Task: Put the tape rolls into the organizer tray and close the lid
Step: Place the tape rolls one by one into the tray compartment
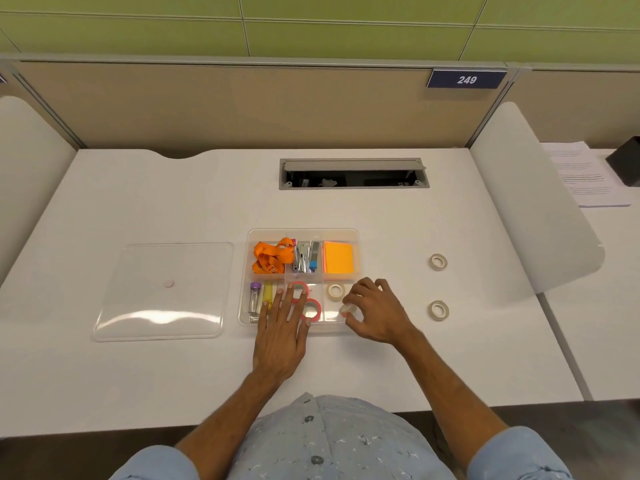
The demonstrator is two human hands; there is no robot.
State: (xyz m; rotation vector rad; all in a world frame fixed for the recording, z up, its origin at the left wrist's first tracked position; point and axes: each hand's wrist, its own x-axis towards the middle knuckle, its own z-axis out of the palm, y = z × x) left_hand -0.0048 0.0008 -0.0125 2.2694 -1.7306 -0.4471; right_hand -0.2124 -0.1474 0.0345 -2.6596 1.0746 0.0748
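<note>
The clear organizer tray sits mid-table, uncovered. Its clear lid lies flat on the table to the left. Two pink tape rolls lie in the tray's front middle compartment. A white tape roll lies in the front right compartment. My right hand is over that compartment, fingers shut on another pale tape roll. My left hand rests flat, fingers spread, on the tray's front edge. Two more white tape rolls lie on the table to the right.
The tray also holds an orange lanyard, staplers, orange sticky notes and small vials. A cable hatch is set into the desk behind. Papers lie on the neighbouring desk at right.
</note>
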